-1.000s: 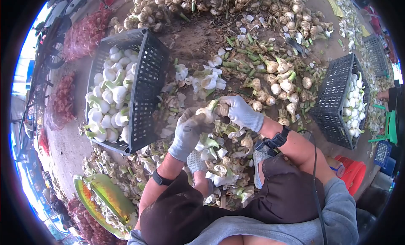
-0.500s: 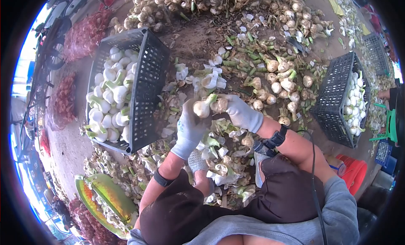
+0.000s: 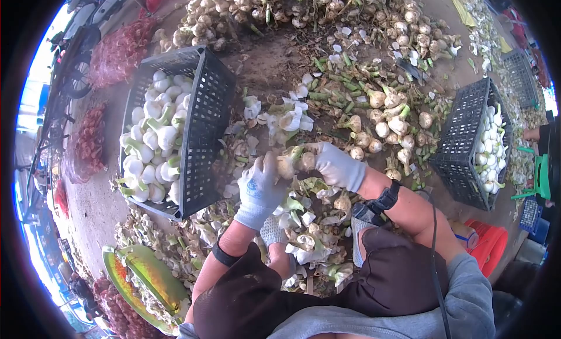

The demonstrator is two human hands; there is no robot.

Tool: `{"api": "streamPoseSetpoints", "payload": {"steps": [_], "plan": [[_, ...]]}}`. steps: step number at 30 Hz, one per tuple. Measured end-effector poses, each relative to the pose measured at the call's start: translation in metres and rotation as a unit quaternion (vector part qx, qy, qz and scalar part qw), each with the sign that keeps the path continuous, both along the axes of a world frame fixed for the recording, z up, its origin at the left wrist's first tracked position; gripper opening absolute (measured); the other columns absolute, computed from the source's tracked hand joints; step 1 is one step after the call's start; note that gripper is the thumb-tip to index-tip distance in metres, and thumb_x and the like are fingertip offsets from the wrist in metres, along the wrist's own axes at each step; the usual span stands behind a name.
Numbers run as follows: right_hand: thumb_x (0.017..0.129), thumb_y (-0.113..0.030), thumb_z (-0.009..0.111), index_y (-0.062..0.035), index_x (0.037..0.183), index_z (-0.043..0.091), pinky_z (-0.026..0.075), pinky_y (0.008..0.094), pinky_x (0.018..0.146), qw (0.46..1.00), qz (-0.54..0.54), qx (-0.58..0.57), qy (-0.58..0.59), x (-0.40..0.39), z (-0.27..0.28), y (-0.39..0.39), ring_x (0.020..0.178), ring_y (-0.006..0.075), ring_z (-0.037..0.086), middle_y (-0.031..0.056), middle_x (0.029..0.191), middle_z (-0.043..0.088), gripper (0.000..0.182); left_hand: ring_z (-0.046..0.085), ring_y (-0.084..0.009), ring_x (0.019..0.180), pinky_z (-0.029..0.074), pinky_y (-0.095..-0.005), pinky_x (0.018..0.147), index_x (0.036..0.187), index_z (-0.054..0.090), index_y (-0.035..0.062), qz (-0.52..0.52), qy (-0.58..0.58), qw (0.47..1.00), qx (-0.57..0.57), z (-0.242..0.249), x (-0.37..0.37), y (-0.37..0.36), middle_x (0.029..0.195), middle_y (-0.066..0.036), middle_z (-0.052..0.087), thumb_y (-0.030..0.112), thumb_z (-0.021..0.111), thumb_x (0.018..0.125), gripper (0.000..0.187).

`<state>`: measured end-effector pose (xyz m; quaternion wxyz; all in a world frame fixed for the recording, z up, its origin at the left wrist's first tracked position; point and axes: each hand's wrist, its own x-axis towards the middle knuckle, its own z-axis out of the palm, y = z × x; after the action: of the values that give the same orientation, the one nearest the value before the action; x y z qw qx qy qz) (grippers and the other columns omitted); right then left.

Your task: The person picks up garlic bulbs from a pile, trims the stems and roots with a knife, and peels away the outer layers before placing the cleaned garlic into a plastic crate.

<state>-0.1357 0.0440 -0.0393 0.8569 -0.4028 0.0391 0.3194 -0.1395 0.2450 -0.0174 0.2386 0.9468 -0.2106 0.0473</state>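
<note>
Both my hands wear pale grey gloves and meet over a heap of peelings. My left hand (image 3: 258, 190) grips a garlic bulb (image 3: 286, 165) with a short green stem. My right hand (image 3: 337, 165) holds the same bulb's other side, its fingers pinching the dirty outer skin (image 3: 306, 161). Peeled white skins and cut stems (image 3: 304, 222) lie under my hands, between my knees. A black plastic crate (image 3: 204, 129) filled with peeled white garlic stands just left of my left hand.
Unpeeled garlic bulbs (image 3: 385, 126) lie beyond my right hand, with a bigger pile (image 3: 304, 9) further back. A second black crate (image 3: 467, 143) with white garlic stands at right. Red mesh sacks (image 3: 117, 47) lie at far left. Another person's arm (image 3: 534, 131) shows at the right edge.
Half a second ago my left hand held the bulb up and apart from the right; now both hands are closed together on it, slightly lower.
</note>
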Motion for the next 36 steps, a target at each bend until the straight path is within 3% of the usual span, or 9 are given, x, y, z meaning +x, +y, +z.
{"api": "streamPoseSetpoints", "payload": {"steps": [4, 7, 9, 15, 21, 24, 27, 30, 36], "plan": [[0.087, 0.000, 0.060, 0.0044, 0.107, 0.064, 0.050, 0.0258, 0.080, 0.973, -0.035, -0.184, -0.134, 0.001, -0.015, -0.003, 0.091, 0.0126, 0.062, 0.0055, 0.102, 0.066, 0.021, 0.063, -0.0323, 0.066, 0.051, -0.0393, 0.058, 0.111, 0.059, 0.0023, -0.022, 0.024, 0.995, -0.097, -0.001, 0.003, 0.002, 0.084, -0.015, 0.065, 0.024, 0.070, 0.076, 0.043], [0.082, -0.001, 0.064, 0.0051, 0.110, 0.062, 0.049, 0.0281, 0.084, 0.856, -0.060, -0.359, -0.368, 0.006, -0.004, -0.006, 0.093, 0.0164, 0.061, 0.0096, 0.105, 0.065, 0.029, 0.063, -0.0184, 0.067, 0.050, -0.0269, 0.057, 0.122, 0.055, -0.0053, -0.056, 0.638, 0.514, -0.570, -0.005, 0.010, 0.023, 0.089, -0.010, 0.066, 0.024, 0.055, 0.082, 0.050], [0.079, 0.000, 0.064, 0.0020, 0.112, 0.063, 0.048, 0.0308, 0.087, 0.781, -0.108, -0.362, -0.497, 0.010, -0.009, -0.005, 0.099, 0.0215, 0.062, 0.0137, 0.108, 0.064, 0.033, 0.063, -0.0160, 0.073, 0.051, -0.0245, 0.062, 0.125, 0.050, -0.0027, 0.035, 0.633, 0.456, -0.625, 0.000, 0.009, 0.013, 0.094, -0.009, 0.064, 0.020, 0.060, 0.084, 0.048], [0.077, -0.004, 0.067, 0.0007, 0.109, 0.063, 0.050, 0.0321, 0.082, 0.853, -0.099, -0.372, -0.351, 0.003, -0.017, 0.012, 0.090, 0.0252, 0.066, 0.0150, 0.098, 0.067, 0.032, 0.063, -0.0159, 0.094, 0.055, -0.0314, 0.076, 0.121, 0.041, 0.0015, 0.107, 0.301, 0.867, -0.384, -0.001, 0.004, -0.005, 0.099, -0.011, 0.061, 0.004, 0.074, 0.078, 0.054], [0.080, -0.001, 0.060, 0.0005, 0.090, 0.063, 0.050, 0.0331, 0.075, 0.578, -0.168, -0.560, -0.570, 0.018, 0.024, 0.015, 0.081, 0.0219, 0.065, 0.0126, 0.088, 0.066, 0.010, 0.056, -0.0136, 0.068, 0.046, -0.0246, 0.057, 0.123, 0.051, 0.0023, 0.022, 0.467, 0.577, -0.669, -0.005, 0.016, 0.019, 0.091, -0.006, 0.062, 0.002, 0.069, 0.069, 0.057], [0.085, -0.002, 0.061, -0.0015, 0.093, 0.063, 0.049, 0.0327, 0.081, 0.992, -0.079, -0.057, -0.083, 0.064, -0.010, -0.019, 0.083, 0.0165, 0.061, 0.0063, 0.084, 0.063, 0.009, 0.056, -0.0152, 0.074, 0.045, -0.0249, 0.059, 0.128, 0.049, 0.0040, 0.007, 0.477, 0.563, -0.675, 0.004, 0.017, 0.014, 0.101, -0.007, 0.060, 0.003, 0.069, 0.065, 0.066], [0.088, -0.005, 0.062, -0.0023, 0.110, 0.059, 0.049, 0.0293, 0.085, 0.985, -0.021, -0.050, -0.162, 0.042, 0.003, 0.002, 0.086, 0.0134, 0.061, 0.0035, 0.089, 0.064, 0.023, 0.054, -0.0164, 0.091, 0.046, -0.0278, 0.068, 0.134, 0.044, 0.0051, -0.004, 0.496, 0.538, -0.682, 0.002, 0.020, 0.018, 0.110, -0.006, 0.055, 0.008, 0.069, 0.066, 0.072], [0.090, -0.008, 0.062, -0.0018, 0.119, 0.058, 0.048, 0.0266, 0.089, 0.986, -0.015, -0.071, -0.149, 0.030, 0.002, 0.016, 0.092, 0.0109, 0.060, 0.0019, 0.097, 0.064, 0.029, 0.054, -0.0102, 0.079, 0.043, -0.0227, 0.062, 0.138, 0.037, 0.0062, -0.020, 0.285, 0.809, -0.514, -0.009, 0.018, 0.005, 0.106, -0.004, 0.056, 0.028, 0.067, 0.081, 0.068], [0.094, -0.011, 0.058, -0.0020, 0.108, 0.059, 0.050, 0.0347, 0.093, 0.973, -0.136, 0.071, -0.172, 0.033, -0.011, 0.027, 0.102, 0.0197, 0.062, 0.0095, 0.109, 0.064, 0.017, 0.059, -0.0112, 0.088, 0.052, -0.0262, 0.075, 0.119, 0.053, 0.0021, 0.120, 0.486, 0.673, -0.545, -0.012, 0.019, 0.026, 0.098, -0.006, 0.060, 0.033, 0.047, 0.098, 0.038]]}}
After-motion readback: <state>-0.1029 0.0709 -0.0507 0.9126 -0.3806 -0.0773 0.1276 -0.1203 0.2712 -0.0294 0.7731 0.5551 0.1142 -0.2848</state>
